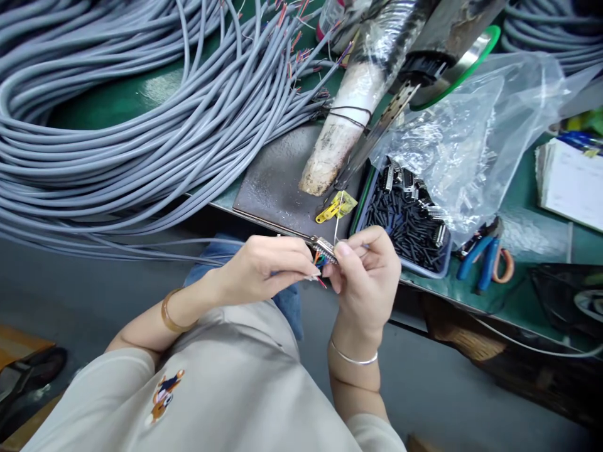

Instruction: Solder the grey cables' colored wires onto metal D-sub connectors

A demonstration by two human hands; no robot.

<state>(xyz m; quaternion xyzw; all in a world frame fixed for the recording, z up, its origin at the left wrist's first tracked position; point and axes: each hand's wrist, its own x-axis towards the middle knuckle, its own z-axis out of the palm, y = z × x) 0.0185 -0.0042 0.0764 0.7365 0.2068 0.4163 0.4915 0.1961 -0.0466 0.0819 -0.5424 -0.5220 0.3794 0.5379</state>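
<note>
At the centre of the frame, a small silver metal multi-pin connector (324, 246) with thin coloured wires (319, 258) sits between the two hands, just off the table's front edge. The left hand (268, 267) has its fingertips closed on the wires; the right hand (365, 270) pinches at the connector's right end, where a thin silvery strand (336, 229) rises towards a yellow plastic clip (328, 212). Whether those fingers grip the strand as well cannot be told.

Long grey round cables (164, 144) with stripped, coloured ends fill the upper left, some hanging over the table edge. Above the hands, a dirty white tube (353, 94) wrapped in clear film and a slotted metal strip (377, 135) slant down from the top, over a dark flat plate (277, 169). Right of the plate, a shallow blue-grey plastic tray (426, 272) holds short black tubes (391, 213) and more metal connectors; a clear plastic bag (494, 125) lies against its upper right. Blue-handled pliers (487, 263) lie just right of the tray, and white papers (572, 182) near the right edge.

The table (518, 301) is green, above a grey floor (438, 383); a brown cardboard box (21, 345) shows at lower left.
</note>
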